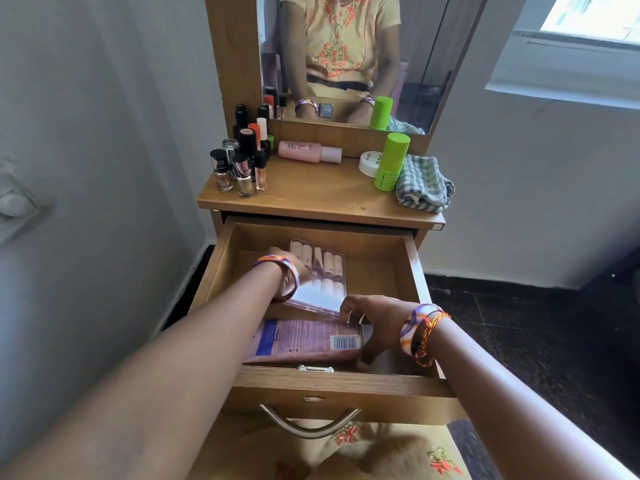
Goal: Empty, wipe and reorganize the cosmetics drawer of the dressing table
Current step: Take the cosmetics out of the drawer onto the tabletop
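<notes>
At the dressing table's pulled-out drawer (414,268), a person is working w/ both hands inside. Going left to right: nail polish bottles (239,161) are crowding the tabletop at 10 o'clock, a pink bottle (308,151) is lying on its side at 12, and a white jar (369,163), green stick (392,161) and folded checked cloth (424,183) are sitting at 2 o'clock. Inside the drawer, the left hand (289,271) is reaching to the left edge of a clear nail-tip case (320,271); its fingers are hidden behind the wrist & bangle, so grip can't be told. The right hand (370,320) is pinching the case's near-right corner, thumb and fingers curled on it. A pink wipes pack (306,341) is lying at 6 o'clock in the drawer, just under the case's near edge.

Judgement: emptying is partly done, w/ the case and pack yet to come out. Risks: the case looks slick & thin, so a corner pinch could be letting it tilt or pop open, spilling tips; lifting it toward 10 o'clock could be knocking the upright polish bottles, which are packed tight near the table edge.
</notes>
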Motion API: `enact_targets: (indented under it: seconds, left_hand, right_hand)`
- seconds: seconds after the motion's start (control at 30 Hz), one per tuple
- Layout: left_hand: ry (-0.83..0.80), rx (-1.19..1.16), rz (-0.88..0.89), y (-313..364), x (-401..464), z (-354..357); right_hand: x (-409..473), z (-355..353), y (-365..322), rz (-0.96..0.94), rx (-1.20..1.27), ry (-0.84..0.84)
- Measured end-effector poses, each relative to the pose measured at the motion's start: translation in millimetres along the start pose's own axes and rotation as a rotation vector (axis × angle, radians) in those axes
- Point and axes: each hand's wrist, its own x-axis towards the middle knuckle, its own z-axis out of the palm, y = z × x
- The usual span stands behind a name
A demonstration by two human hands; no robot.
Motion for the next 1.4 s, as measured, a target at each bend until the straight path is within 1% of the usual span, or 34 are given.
enact_targets:
  seconds: [0.03,0.07,0.13,0.17,0.23,0.33,0.43,0.57,0.67,0.77,0.87,1.0,1.07,1.2,1.27,1.3,1.4]
  left_hand:
    - [-0.029,-0.073,-0.009,-3.1,2.5,-1.7]
    - [-0.076,-0.181,-0.026,-5.9,5.0,-3.3]
    - [-0.116,-0.439,-0.089,-8.4,2.5,-6.4]
    - [-0.14,-0.531,-0.11,-9.8,0.8,-7.8]
    - [-0.183,-0.643,-0.124,-13.5,-1.1,-11.0]
    - [-0.198,-0.717,-0.105,-22.0,-6.5,-18.0]
    - [-0.229,-0.744,-0.078,-29.2,-5.0,-28.2]
    - [-0.369,-0.838,0.035,-25.1,-6.4,-42.6]
    - [-0.438,-0.92,0.113,-14.4,-9.9,-55.4]
    - [-0.358,-0.974,0.135,2.6,-13.5,-66.5]
    - [-0.281,-1.011,0.126,14.5,-10.6,-74.8]
    - [-0.125,-0.906,0.108,30.0,-9.5,-76.1]
    - [-0.112,-0.896,0.088,38.0,-7.9,-74.0]
    - [-0.083,-0.953,0.037,44.7,6.8,-71.8]
    - [-0.118,-1.075,0.036,50.7,5.1,-69.3]
    - [-0.111,-1.062,0.048,55.3,4.7,-67.2]
    - [0.015,-0.932,0.06,66.3,4.1,-63.9]
  right_hand:
    - [-0.8,-0.4,0.7,-0.003,0.004,-0.007]
    - [-1.7,-1.3,1.4,-0.007,0.01,-0.013]
    - [-4.9,-5.1,1.9,-0.016,0.025,-0.019]
    - [-7.3,-7.8,1.6,-0.022,0.029,-0.018]
    - [-13.2,-13.8,0.3,-0.034,0.029,-0.006]
    - [-25.4,-23.4,-1.4,-0.052,0.06,0.028]
    - [-38.4,-37.9,-3.0,-0.061,0.117,0.012]
    - [-56.8,-64.7,-7.7,-0.122,0.148,-0.041]
    - [-68.0,-84.6,-10.6,-0.189,0.191,-0.031]
    - [-72.5,-99.9,-7.3,-0.263,0.256,0.023]
    - [-75.2,-111.2,-1.2,-0.277,0.284,0.095]
    - [-76.2,-119.1,11.3,-0.293,0.455,0.188]
    - [-76.2,-120.5,16.0,-0.261,0.521,0.261]
    - [-77.6,-119.2,15.5,-0.204,0.624,0.378]
    - [-74.2,-116.4,13.2,-0.142,0.665,0.491]
    - [-70.2,-114.8,13.1,-0.112,0.68,0.544]
    - [-55.6,-109.9,8.0,-0.017,0.716,0.696]
